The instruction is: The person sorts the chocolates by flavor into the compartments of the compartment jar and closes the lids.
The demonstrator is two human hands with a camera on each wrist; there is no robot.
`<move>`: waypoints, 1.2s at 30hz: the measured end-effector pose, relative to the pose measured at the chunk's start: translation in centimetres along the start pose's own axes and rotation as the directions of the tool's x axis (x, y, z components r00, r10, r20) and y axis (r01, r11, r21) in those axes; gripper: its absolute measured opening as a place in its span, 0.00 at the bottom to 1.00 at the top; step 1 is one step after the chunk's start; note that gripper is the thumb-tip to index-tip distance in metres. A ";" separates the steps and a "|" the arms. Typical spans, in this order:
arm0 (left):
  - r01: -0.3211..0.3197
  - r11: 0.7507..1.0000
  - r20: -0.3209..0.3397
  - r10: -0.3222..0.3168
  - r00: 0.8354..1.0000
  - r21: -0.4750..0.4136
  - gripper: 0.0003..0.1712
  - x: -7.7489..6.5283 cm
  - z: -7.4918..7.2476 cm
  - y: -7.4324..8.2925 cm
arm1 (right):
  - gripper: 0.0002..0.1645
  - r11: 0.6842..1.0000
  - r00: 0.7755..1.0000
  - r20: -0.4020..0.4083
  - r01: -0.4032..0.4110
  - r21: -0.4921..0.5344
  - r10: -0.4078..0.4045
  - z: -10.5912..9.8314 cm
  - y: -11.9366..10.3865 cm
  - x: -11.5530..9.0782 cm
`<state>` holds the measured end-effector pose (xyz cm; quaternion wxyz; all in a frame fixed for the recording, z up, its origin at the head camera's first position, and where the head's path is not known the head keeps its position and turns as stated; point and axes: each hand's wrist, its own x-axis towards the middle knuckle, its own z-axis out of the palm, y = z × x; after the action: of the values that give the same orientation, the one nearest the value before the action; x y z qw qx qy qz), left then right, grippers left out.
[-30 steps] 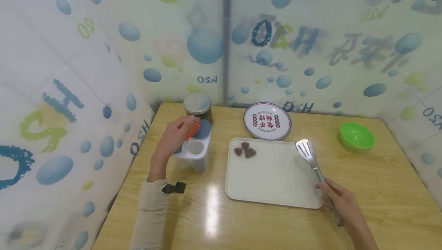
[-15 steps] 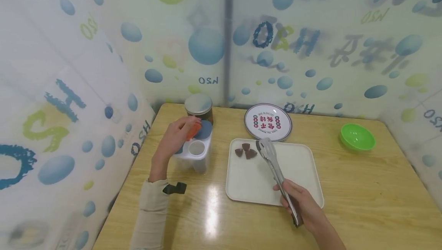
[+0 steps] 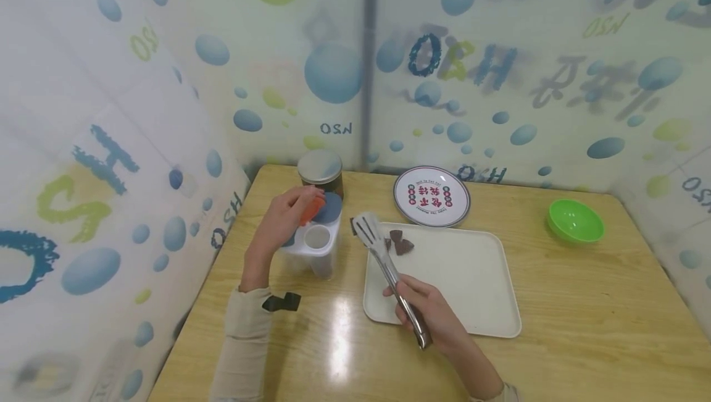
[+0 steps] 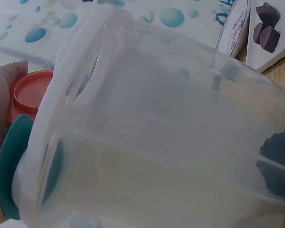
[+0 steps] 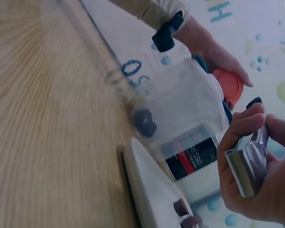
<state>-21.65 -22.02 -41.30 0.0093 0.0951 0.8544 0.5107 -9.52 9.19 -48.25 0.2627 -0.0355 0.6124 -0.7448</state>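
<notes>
At the left, my left hand holds an orange lid tipped up over a clear storage box with a white top. One round opening of the box is uncovered; blue-green lids cover others. Dark chocolate pieces lie at the box's bottom. My right hand grips metal tongs by the handle. The slotted tips point up and left, between the tray and the box, with nothing seen in them. More dark chocolate pieces lie on the white tray, partly behind the tongs.
Behind the box stands a dark can with a silver lid. A round plate with red lettering lies at the tray's far edge. Farther right sits a green bowl. Printed walls border the table's back and sides.
My right hand has carried the tongs leftward, from the tray's right side across it to near the box. My left hand stays in place with the orange lid.
</notes>
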 end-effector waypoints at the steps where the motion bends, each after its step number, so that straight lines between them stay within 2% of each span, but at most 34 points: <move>1: 0.001 1.000 0.001 -0.001 1.000 -0.004 0.30 0.0 0.1 0.0 | 0.36 1.000 1.000 0.001 0.000 0.003 0.000 0.4 0.0 0.3; 7: 0.005 1.000 0.003 -0.005 1.000 -0.010 0.30 -0.2 0.3 -0.1 | 0.33 0.999 0.999 -0.037 0.014 -0.030 -0.015 2.3 -0.1 1.7; 12: 0.003 1.000 0.010 -0.003 1.000 0.005 0.30 0.0 0.6 -0.1 | 0.29 0.995 0.997 -0.055 0.048 -0.092 -0.053 2.8 -0.1 1.9; 14: 0.004 1.000 0.011 -0.005 1.000 0.007 0.30 0.1 0.7 -0.1 | 0.29 0.988 0.995 -0.059 0.077 -0.133 -0.085 2.7 0.0 1.6; 16: 0.000 1.000 0.008 0.000 1.000 0.006 0.30 0.2 0.8 0.0 | 0.27 0.965 0.988 -0.072 0.117 -0.236 -0.138 2.5 0.4 1.1; 17: -0.003 1.000 0.005 0.003 1.000 0.004 0.30 0.3 0.9 0.0 | 0.26 0.935 0.979 -0.067 0.160 -0.317 -0.191 2.3 0.6 0.8; 18: -0.007 1.000 0.003 0.007 1.000 0.004 0.30 0.3 0.9 0.0 | 0.26 0.885 0.965 -0.051 0.214 -0.414 -0.257 2.0 0.8 0.2; 19: -0.010 1.000 0.001 0.010 1.000 0.006 0.30 0.4 1.0 0.1 | 0.26 0.815 0.946 -0.038 0.257 -0.519 -0.323 1.6 0.9 -0.4; 21: -0.017 1.000 -0.001 0.017 1.000 0.004 0.30 0.6 1.2 0.2 | 0.27 0.644 0.902 0.003 0.310 -0.699 -0.431 0.5 1.2 -2.3; 22: -0.020 1.000 0.000 0.020 1.000 0.004 0.30 0.6 1.3 0.3 | 0.27 0.556 0.881 0.036 0.328 -0.763 -0.471 -0.2 1.3 -3.5; 23: -0.023 1.000 0.002 0.023 1.000 0.005 0.30 0.7 1.3 0.3 | 0.28 0.494 0.873 0.062 0.331 -0.804 -0.483 -1.1 1.3 -4.8; 25: -0.027 1.000 0.004 0.027 1.000 0.011 0.30 0.8 1.3 0.3 | 0.27 0.453 0.901 0.078 0.287 -0.844 -0.426 -3.0 1.3 -7.5; 27: -0.037 0.999 0.004 0.037 0.999 0.017 0.30 0.7 1.1 0.3 | 0.27 0.479 0.953 0.065 0.207 -0.853 -0.296 -4.9 1.2 -10.1; 29: -0.042 0.999 -0.002 0.042 0.999 0.013 0.30 0.6 0.8 0.2 | 0.27 0.498 0.984 0.026 0.111 -0.860 -0.175 -6.4 1.3 -12.1; 32: -0.036 0.999 -0.023 0.036 0.999 -0.004 0.30 0.3 0.3 0.1 | 0.30 0.511 0.998 -0.033 0.001 -0.859 -0.058 -7.9 1.8 -13.7; 36: -0.028 0.999 -0.026 0.028 0.999 -0.018 0.29 0.1 0.0 -0.1 | 0.32 0.509 0.999 -0.037 -0.015 -0.861 -0.033 -8.8 2.9 -14.4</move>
<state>-21.74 -22.04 -41.41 -0.0079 0.1004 0.8485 0.5196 0.55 23.02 -49.29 0.1917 -0.1463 0.9070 -0.3452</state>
